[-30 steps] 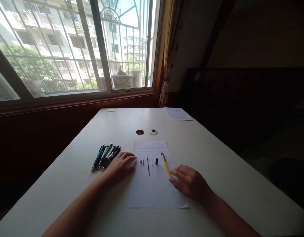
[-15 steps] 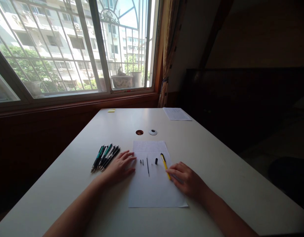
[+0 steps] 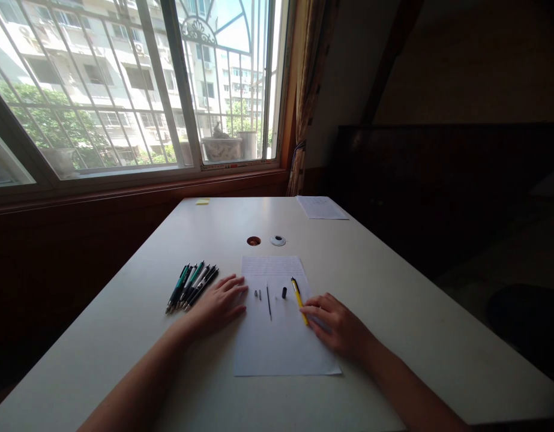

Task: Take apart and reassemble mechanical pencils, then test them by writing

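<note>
On the white sheet of paper [image 3: 286, 351] lies a yellow pen barrel [image 3: 297, 295] with a black clip, slanting along the right side. The fingers and thumb of my right hand [image 3: 337, 324] are closed about its lower end. My left hand [image 3: 222, 298] rests flat at the sheet's left edge, fingers apart, holding nothing. Between the hands, small pen parts are laid out: a pen refill [image 3: 268, 303], a short black grip sleeve [image 3: 284, 293], a small metallic tip [image 3: 255, 294] and a thin dark piece [image 3: 260, 294]. A tiny pale piece beside the refill is too small to make out.
Several pens [image 3: 191, 288] lie bunched left of my left hand. Farther back on the white table [image 3: 204, 231] are a round hole [image 3: 254, 241], a white ring cover [image 3: 278, 240], yellow sticky notes [image 3: 202, 202] and a printed sheet [image 3: 322, 207]. A barred window stands beyond.
</note>
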The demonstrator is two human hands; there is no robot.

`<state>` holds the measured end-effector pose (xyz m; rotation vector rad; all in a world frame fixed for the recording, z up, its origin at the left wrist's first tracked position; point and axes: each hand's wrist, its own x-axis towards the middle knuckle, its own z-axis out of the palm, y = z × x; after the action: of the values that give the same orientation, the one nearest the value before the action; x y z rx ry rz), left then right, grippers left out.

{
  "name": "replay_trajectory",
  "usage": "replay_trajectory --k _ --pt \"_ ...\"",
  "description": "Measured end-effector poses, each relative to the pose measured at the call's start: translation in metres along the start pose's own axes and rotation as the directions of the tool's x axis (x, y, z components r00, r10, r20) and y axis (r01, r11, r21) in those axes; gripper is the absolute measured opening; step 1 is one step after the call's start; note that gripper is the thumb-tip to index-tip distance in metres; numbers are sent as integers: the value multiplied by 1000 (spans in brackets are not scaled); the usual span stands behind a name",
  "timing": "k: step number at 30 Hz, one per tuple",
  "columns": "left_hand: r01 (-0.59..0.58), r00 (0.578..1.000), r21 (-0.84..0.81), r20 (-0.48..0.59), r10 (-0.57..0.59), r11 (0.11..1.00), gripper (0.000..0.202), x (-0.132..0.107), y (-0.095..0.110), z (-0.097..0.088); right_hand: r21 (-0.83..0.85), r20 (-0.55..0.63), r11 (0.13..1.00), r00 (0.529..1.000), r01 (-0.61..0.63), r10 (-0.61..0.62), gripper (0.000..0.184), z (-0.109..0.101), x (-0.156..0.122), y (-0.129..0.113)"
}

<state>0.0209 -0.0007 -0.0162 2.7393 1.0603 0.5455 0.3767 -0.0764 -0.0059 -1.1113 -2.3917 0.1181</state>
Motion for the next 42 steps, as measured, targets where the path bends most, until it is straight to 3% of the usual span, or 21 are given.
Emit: replay_trajectory --k 5,15,27,42 --pt "-1 1000 12 2 1 1000 48 0 -1 1 6 -31 1000 999 -6 7 37 0 0 0" --pt "7 1000 30 22 -7 1000 48 -1 0 -1 5 22 996 996 -87 87 36 2 0 5" --pt "1 1000 -20 24 -1 1000 49 -3 -2 -3 -15 -59 991 990 -132 131 31 8 -4 19" --pt "44 995 -73 91 -37 996 65 -5 -5 -7 -37 -35 980 980 -196 195 31 8 -4 26"
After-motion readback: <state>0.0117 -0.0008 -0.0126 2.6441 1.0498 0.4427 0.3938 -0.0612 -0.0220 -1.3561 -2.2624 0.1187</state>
